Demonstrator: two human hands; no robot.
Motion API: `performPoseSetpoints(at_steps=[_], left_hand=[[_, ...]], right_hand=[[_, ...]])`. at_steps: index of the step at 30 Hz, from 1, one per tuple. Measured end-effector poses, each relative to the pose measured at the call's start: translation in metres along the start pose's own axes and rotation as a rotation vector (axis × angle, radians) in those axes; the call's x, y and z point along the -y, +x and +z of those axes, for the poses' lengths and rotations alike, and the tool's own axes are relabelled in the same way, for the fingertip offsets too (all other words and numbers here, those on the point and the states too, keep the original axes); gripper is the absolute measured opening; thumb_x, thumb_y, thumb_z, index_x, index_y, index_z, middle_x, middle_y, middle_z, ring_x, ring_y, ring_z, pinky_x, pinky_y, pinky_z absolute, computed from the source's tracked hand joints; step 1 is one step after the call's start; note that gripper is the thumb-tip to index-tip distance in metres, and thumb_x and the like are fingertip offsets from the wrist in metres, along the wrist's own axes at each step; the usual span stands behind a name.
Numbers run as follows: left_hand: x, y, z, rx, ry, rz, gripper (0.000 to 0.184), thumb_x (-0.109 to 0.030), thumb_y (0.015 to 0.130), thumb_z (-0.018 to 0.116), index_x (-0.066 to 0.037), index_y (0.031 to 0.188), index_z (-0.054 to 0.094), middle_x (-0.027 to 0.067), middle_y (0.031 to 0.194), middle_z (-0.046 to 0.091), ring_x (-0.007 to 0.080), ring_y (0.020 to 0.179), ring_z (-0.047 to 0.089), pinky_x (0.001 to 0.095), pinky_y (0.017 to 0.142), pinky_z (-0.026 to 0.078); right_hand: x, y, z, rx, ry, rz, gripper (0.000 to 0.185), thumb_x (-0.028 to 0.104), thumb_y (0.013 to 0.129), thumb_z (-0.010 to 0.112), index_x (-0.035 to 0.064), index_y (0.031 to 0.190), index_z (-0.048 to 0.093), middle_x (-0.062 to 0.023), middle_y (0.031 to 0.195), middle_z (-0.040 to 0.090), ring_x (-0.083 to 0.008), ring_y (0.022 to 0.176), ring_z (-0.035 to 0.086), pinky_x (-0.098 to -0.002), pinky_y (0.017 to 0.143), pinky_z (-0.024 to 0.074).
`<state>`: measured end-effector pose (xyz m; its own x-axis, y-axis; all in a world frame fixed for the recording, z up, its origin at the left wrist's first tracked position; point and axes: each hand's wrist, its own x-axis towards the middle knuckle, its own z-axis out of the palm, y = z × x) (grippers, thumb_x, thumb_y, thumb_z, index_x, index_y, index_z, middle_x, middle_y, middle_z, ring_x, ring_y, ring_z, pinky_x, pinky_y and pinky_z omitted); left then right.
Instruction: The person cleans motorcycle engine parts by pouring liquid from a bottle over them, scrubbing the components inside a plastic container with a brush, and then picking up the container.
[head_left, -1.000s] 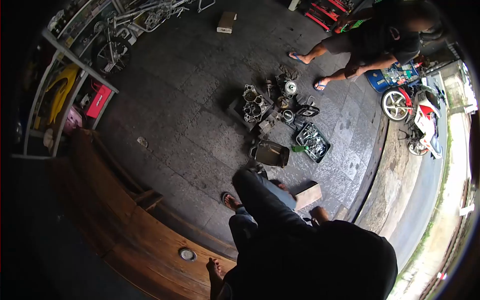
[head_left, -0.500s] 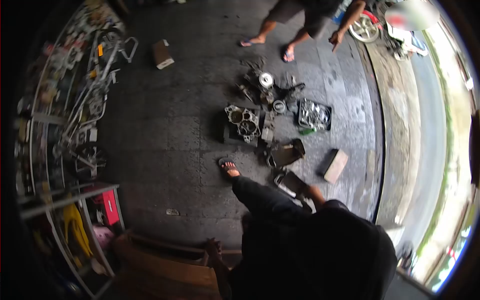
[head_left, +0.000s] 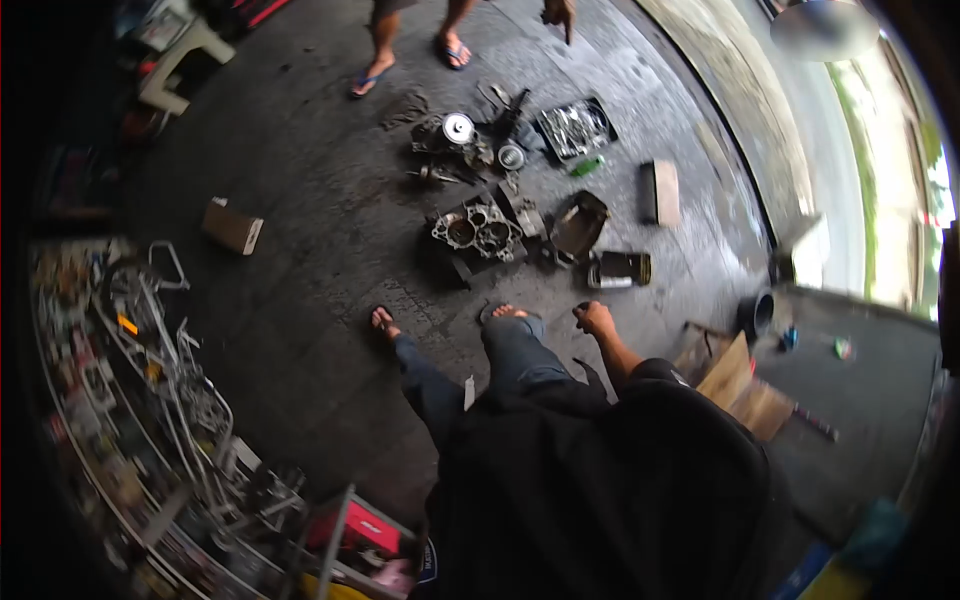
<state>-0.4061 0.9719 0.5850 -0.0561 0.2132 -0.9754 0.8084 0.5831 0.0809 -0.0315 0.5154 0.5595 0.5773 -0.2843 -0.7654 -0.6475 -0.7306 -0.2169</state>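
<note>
My right hand (head_left: pixel 595 318) is in the air in front of my right knee, its fingers curled; what they hold, if anything, I cannot make out. Closest to it is a dark rectangular pan (head_left: pixel 620 270) on the floor, apart from the hand. Beyond that lies a larger dark pan-like cover (head_left: pixel 578 228). An engine crankcase (head_left: pixel 478 232) with round openings sits left of these on a dark base. My left hand is not in view.
Further off are engine parts (head_left: pixel 458 128), a tray of metal parts and tools (head_left: pixel 578 130), a green bottle (head_left: pixel 588 166) and a block (head_left: pixel 664 193). Another person's hand (head_left: pixel 560 18) points down at the top. A motorcycle frame (head_left: pixel 185 390) stands left, wooden boards (head_left: pixel 745 390) right.
My view has turned and shifted, bringing the boards into sight. My right hand has come away from the rectangular pan. My left hand, low by a brown seat before, has left the view.
</note>
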Motion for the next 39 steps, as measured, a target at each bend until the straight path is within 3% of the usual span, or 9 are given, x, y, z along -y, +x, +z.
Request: performPoseSetpoints(at_steps=[9,10,12,18,24,30,35,38,39], left_hand=[[-0.281,0.115,-0.186,0.211,0.124,0.173,0.047,-0.064,0.082,0.044,-0.022,0.101,0.056,-0.0023,0.065,0.054,0.0111,0.038,0.038,0.0263,0.029,0.028],[-0.315,0.103,-0.175,0.135,0.193,0.261,0.045,-0.061,0.083,0.045,-0.021,0.098,0.057,-0.0032,0.063,0.049,0.0090,0.043,0.040,0.0245,0.033,0.029],[-0.376,0.092,-0.152,0.063,0.288,0.347,0.042,-0.059,0.084,0.046,-0.020,0.095,0.057,-0.0041,0.061,0.044,0.0068,0.048,0.042,0.0227,0.037,0.031],[-0.449,0.090,-0.067,0.026,0.450,0.321,0.041,-0.052,0.089,0.041,-0.014,0.093,0.057,-0.0011,0.057,0.045,0.0096,0.036,0.036,0.0238,0.029,0.023],[-0.442,0.096,0.045,0.065,0.789,0.320,0.039,-0.047,0.091,0.041,-0.011,0.090,0.057,-0.0012,0.056,0.045,0.0093,0.036,0.037,0.0229,0.030,0.024],[-0.393,0.068,0.222,0.190,0.991,0.616,0.037,-0.043,0.091,0.041,-0.011,0.083,0.058,-0.0029,0.049,0.044,0.0069,0.034,0.035,0.0235,0.030,0.027],[-0.274,0.088,0.349,0.249,1.011,0.686,0.032,-0.035,0.093,0.043,-0.011,0.081,0.060,-0.0015,0.048,0.046,0.0083,0.033,0.036,0.0236,0.030,0.028],[-0.185,0.112,0.420,0.441,0.787,0.391,0.029,-0.035,0.093,0.045,-0.011,0.084,0.060,-0.0011,0.051,0.049,0.0057,0.035,0.038,0.0212,0.031,0.029],[-0.145,0.104,0.449,0.362,0.856,0.466,0.026,-0.034,0.093,0.046,-0.012,0.085,0.059,-0.0025,0.050,0.047,0.0045,0.036,0.037,0.0197,0.032,0.028]], right_hand=[[0.031,-0.140,0.170,-0.053,0.044,0.346,0.032,0.030,0.083,0.054,0.0084,0.103,0.065,-0.0082,0.072,0.067,-0.0172,0.061,0.064,-0.0315,0.061,0.0510],[0.035,-0.153,0.176,-0.060,0.061,0.362,0.032,0.030,0.083,0.054,0.0084,0.103,0.065,-0.0082,0.072,0.067,-0.0172,0.061,0.064,-0.0315,0.061,0.0510],[0.043,-0.177,0.179,0.018,0.229,0.556,0.032,0.036,0.079,0.057,0.0171,0.104,0.065,-0.0141,0.102,0.063,-0.0312,0.101,0.058,-0.0407,0.085,0.0463],[0.042,-0.216,0.181,-0.087,0.344,0.718,0.032,0.035,0.081,0.053,0.0157,0.104,0.065,-0.0101,0.084,0.067,-0.0232,0.080,0.065,-0.0363,0.077,0.0485],[-0.009,-0.257,0.195,-0.036,0.461,0.890,0.033,0.034,0.080,0.056,0.0155,0.107,0.064,-0.0106,0.088,0.067,-0.0242,0.082,0.065,-0.0368,0.077,0.0487],[-0.116,-0.245,0.188,-0.172,0.237,0.948,0.033,0.032,0.081,0.056,0.0140,0.107,0.064,-0.0137,0.095,0.066,-0.0269,0.093,0.063,-0.0384,0.082,0.0485],[-0.241,-0.095,0.124,-0.222,0.444,0.853,0.029,0.029,0.084,0.052,0.0084,0.097,0.067,-0.0103,0.077,0.068,-0.0261,0.071,0.066,-0.0373,0.074,0.0506],[-0.297,0.024,0.079,-0.132,0.432,0.782,0.032,0.033,0.084,0.050,0.0079,0.096,0.066,-0.0127,0.082,0.067,-0.0288,0.083,0.065,-0.0396,0.078,0.0486],[-0.320,0.067,0.077,-0.112,0.437,0.769,0.032,0.033,0.084,0.050,0.0079,0.096,0.066,-0.0127,0.082,0.067,-0.0288,0.083,0.065,-0.0396,0.078,0.0486]])
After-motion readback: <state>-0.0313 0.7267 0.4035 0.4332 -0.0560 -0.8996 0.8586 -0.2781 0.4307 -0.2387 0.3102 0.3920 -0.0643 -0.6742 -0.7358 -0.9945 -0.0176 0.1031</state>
